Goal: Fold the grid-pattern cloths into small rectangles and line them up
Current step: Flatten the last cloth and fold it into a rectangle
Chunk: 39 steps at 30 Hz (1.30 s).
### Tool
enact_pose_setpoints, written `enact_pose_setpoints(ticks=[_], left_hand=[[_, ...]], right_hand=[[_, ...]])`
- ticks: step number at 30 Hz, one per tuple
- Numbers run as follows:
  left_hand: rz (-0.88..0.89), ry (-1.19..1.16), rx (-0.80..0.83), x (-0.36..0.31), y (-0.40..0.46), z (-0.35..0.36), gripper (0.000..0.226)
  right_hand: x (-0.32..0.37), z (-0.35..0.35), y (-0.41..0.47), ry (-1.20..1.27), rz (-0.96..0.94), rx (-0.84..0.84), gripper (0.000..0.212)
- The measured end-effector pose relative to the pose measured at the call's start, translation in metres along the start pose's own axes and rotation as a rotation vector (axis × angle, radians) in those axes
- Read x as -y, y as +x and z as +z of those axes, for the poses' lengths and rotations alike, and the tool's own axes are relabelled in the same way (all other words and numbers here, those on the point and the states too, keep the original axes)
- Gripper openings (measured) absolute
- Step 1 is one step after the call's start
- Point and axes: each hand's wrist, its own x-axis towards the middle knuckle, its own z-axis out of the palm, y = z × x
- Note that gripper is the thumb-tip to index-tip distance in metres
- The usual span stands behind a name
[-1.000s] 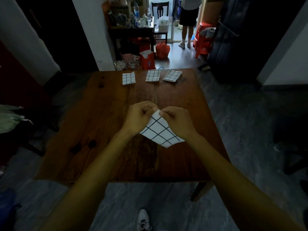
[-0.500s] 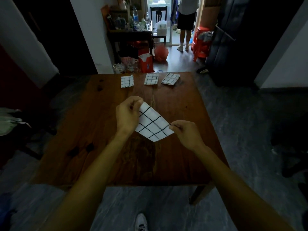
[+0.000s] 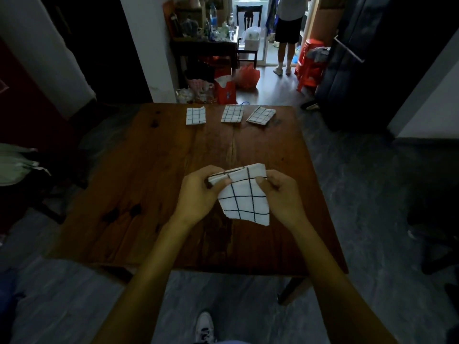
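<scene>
A white cloth with a black grid [image 3: 244, 198] hangs folded between both hands above the middle of the wooden table [image 3: 149, 194]. My left hand [image 3: 198, 194] pinches its upper left folded edge. My right hand [image 3: 280, 194] pinches its upper right edge. The lower part of the cloth dangles toward me. Three folded grid cloths lie in a row near the table's far edge: the left one [image 3: 196, 115], the middle one [image 3: 232, 113] and the right one [image 3: 261, 115], which is turned at an angle.
Beyond the table stand a cluttered dark sideboard [image 3: 203, 45], red bags [image 3: 224, 89] on the floor and red stools [image 3: 310, 63]. A person [image 3: 285, 33] stands in the far doorway. My shoe [image 3: 205, 327] shows below the table's near edge.
The cloth was turned from a diamond to a squarer hold and folded over at its top. My right hand moved up from its lower corner to its upper right edge.
</scene>
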Motion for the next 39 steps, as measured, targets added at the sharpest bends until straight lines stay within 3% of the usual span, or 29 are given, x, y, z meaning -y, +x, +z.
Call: enact_pose_setpoints(ticks=[4, 11, 17, 27, 35, 39], left_hand=[[-0.109, -0.148, -0.133, -0.002, -0.013, -0.007, 0.007], [-0.127, -0.216, -0.217, -0.013, -0.025, -0.009, 0.018], [-0.131, -0.264, -0.239, -0.018, -0.025, -0.014, 0.026], [-0.116, -0.315, -0.188, -0.027, -0.03, -0.017, 0.02], [-0.124, -0.337, -0.273, -0.031, -0.031, -0.015, 0.012], [-0.048, -0.17, -0.297, -0.034, -0.034, -0.015, 0.018]], right_hand=[[0.003, 0.0, -0.012, 0.163, 0.082, 0.03, 0.019], [0.025, 0.002, -0.017, 0.215, -0.033, -0.075, 0.014], [0.028, 0.003, -0.021, 0.223, -0.003, -0.036, 0.023], [0.035, -0.003, -0.026, 0.238, -0.051, -0.109, 0.016], [0.03, -0.004, -0.034, 0.325, 0.036, -0.027, 0.014], [0.03, -0.004, -0.034, 0.279, 0.009, -0.05, 0.014]])
